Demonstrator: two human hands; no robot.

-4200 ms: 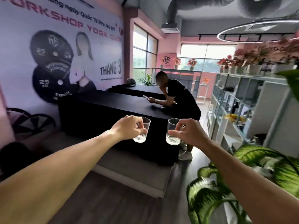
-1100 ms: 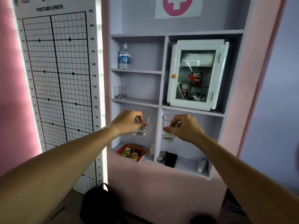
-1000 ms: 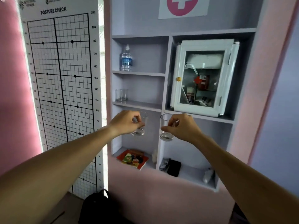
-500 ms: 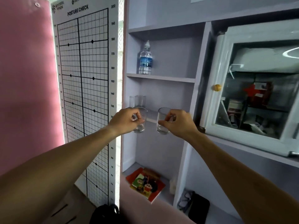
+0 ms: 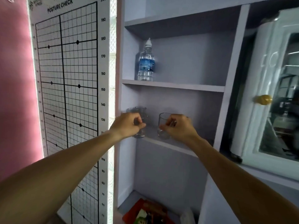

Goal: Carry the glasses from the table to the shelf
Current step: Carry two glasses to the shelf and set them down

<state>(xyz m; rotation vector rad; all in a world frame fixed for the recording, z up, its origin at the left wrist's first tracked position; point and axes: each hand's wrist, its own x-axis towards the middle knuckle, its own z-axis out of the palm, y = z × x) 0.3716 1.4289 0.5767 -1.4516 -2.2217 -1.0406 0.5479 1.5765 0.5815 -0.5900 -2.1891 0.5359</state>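
Observation:
My left hand (image 5: 127, 125) grips a clear glass (image 5: 141, 132) by its rim, its base at the front edge of the middle shelf board (image 5: 176, 147). My right hand (image 5: 178, 127) pinches a second clear glass (image 5: 162, 125) by its rim, its base low over the same board; I cannot tell whether either glass touches it. Two more clear glasses (image 5: 140, 110) stand at the back left of this compartment, partly hidden behind my left hand.
A water bottle (image 5: 146, 62) stands on the shelf above. A white glass-door cabinet (image 5: 271, 97) with a yellow knob fills the bay to the right. A posture-check chart (image 5: 68, 78) hangs left of the shelf unit. A colourful box (image 5: 148, 212) lies in the lower compartment.
I have come closer to the shelf. Both hands have carried their glasses forward into the middle compartment and down towards its board.

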